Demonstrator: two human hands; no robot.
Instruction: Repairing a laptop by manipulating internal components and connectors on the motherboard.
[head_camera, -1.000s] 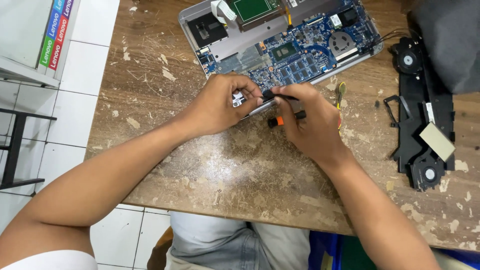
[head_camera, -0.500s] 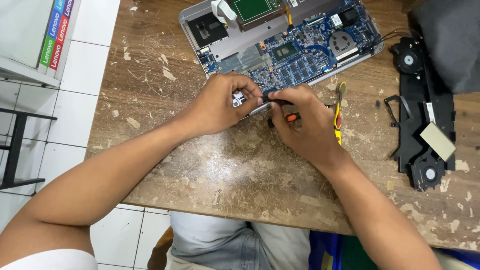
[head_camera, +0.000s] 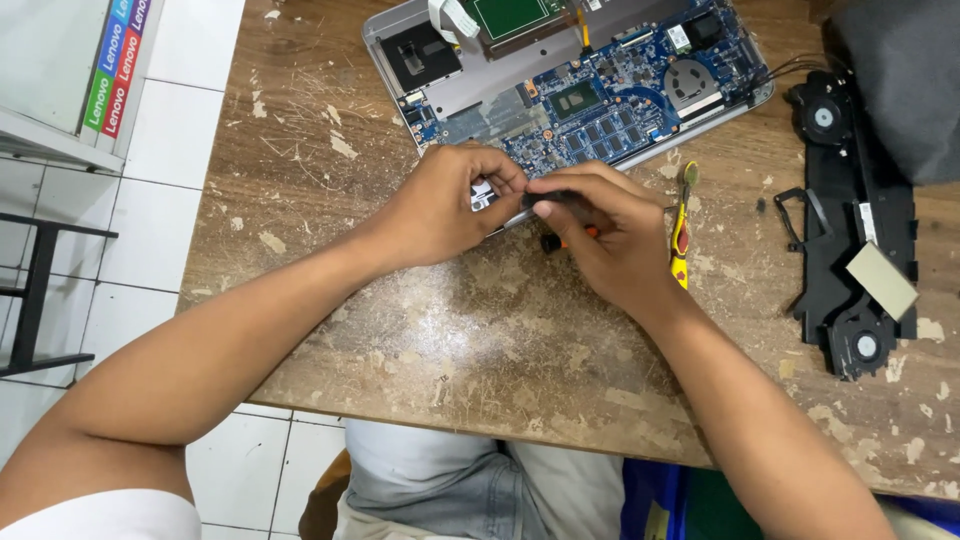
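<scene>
Screwdriver (head_camera: 556, 205) gripped in right hand (head_camera: 610, 240), left hand (head_camera: 440, 205) touching tip.

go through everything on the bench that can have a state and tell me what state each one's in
Laptop: bottom cover off, circuit board exposed.
Speaker assembly: out of the laptop, lying flat on the table.
Tweezers: lying loose beside the right hand.
Small metal part: pinched in the left hand.
Screwdriver: gripped by the right hand, tip at the part.
Dark cloth: heaped at the table's corner.
</scene>
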